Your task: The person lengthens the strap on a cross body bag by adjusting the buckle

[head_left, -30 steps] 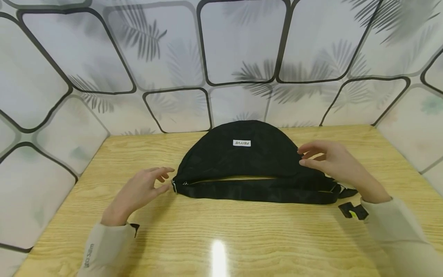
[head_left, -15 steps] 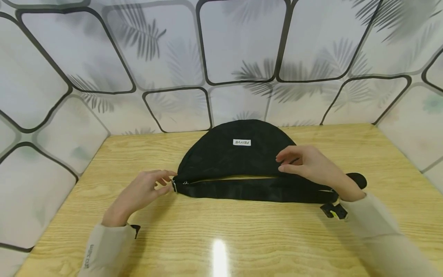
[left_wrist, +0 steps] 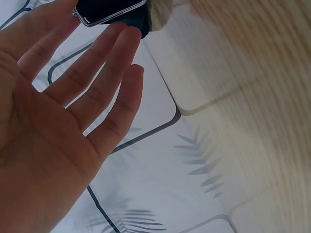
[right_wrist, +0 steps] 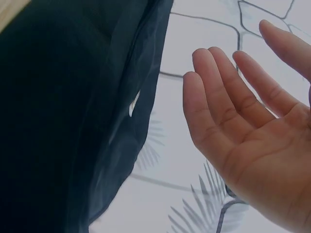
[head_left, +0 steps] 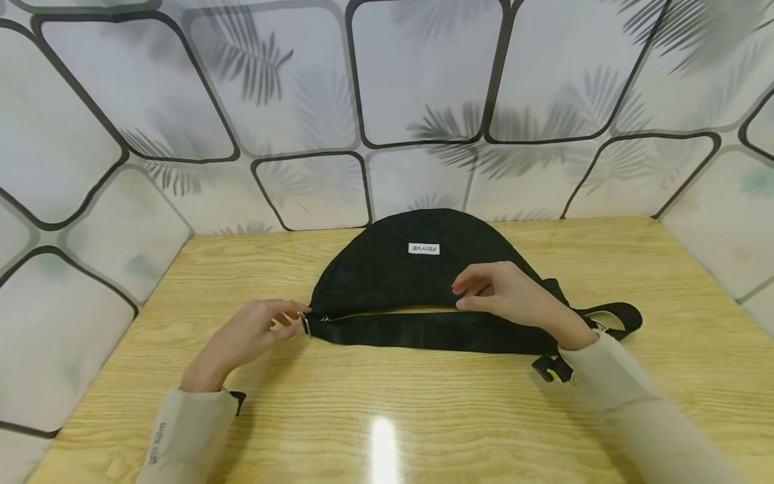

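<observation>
A black half-moon waist bag [head_left: 387,272] with a small white label lies on the table, its curved edge toward the back. Its black strap [head_left: 393,331] runs along the straight side and loops out at the right. My left hand [head_left: 244,339] is at the bag's left corner, its loosely extended fingertips touching or close to the metal strap buckle [left_wrist: 116,14]. Over the right part of the bag hovers my right hand [head_left: 508,294], holding nothing. In the right wrist view its fingers are extended, apart from the black fabric [right_wrist: 63,121].
The bag rests on a light wood-grain table [head_left: 302,417] with a glare spot near the front. Patterned panels [head_left: 423,81] with leaf prints close off the back and sides. A dark wrist device [head_left: 553,368] hangs at the right cuff.
My right hand has moved left across the bag, and the strap loop at the right now stands out in an open curve. My left hand has edged closer to the buckle corner.
</observation>
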A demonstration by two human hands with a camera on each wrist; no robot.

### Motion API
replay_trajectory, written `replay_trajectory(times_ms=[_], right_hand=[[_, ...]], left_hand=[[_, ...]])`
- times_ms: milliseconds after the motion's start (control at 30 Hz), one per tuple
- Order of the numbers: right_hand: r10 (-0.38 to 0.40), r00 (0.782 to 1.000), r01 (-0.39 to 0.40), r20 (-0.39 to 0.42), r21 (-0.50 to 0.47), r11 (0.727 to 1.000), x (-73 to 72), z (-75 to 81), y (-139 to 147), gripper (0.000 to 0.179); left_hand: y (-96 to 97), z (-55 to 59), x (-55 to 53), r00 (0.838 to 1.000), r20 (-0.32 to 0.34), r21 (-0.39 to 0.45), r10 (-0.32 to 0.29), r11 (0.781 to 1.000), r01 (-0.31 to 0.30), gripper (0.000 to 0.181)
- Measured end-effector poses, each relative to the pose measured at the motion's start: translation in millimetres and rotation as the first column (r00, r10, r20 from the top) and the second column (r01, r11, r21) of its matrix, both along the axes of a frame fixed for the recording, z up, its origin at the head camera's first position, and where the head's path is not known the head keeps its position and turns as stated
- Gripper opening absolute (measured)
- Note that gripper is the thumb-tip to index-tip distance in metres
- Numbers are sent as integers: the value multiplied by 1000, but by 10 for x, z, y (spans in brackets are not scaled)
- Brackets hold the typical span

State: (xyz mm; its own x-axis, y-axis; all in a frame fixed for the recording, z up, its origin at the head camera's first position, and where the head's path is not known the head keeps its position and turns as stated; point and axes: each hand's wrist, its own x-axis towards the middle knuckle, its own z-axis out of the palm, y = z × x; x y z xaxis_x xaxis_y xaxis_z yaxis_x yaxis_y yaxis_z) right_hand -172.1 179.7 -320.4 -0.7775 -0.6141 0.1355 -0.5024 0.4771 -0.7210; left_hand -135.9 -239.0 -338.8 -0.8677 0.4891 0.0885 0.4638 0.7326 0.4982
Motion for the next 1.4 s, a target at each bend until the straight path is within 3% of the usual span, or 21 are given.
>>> replay_trajectory(times_ms=[400,600,967,1233,1400], right_hand=[[111,992,-111,65,0,994,-111,-154,-300,18],[172,981,-172,86,-9,985,-153,-207,-418,19],[200,968,-205,154,14,979,-178,-261,-588,23],[233,949,-242,212,15,970,-203,-322,-700,25],[253,942,-257,223,-10,966,-201,-321,-779,26]], left_hand=[[18,-22,-30,999,46,-9,-18,1000,18,28],[34,-30,-53,991,131,-5,-35,999,36,33],[54,-40,-110,971,230,-2,-64,998,67,35],[57,-42,-131,974,216,12,-74,997,74,34],[73,-57,-138,983,167,27,-80,997,77,29]])
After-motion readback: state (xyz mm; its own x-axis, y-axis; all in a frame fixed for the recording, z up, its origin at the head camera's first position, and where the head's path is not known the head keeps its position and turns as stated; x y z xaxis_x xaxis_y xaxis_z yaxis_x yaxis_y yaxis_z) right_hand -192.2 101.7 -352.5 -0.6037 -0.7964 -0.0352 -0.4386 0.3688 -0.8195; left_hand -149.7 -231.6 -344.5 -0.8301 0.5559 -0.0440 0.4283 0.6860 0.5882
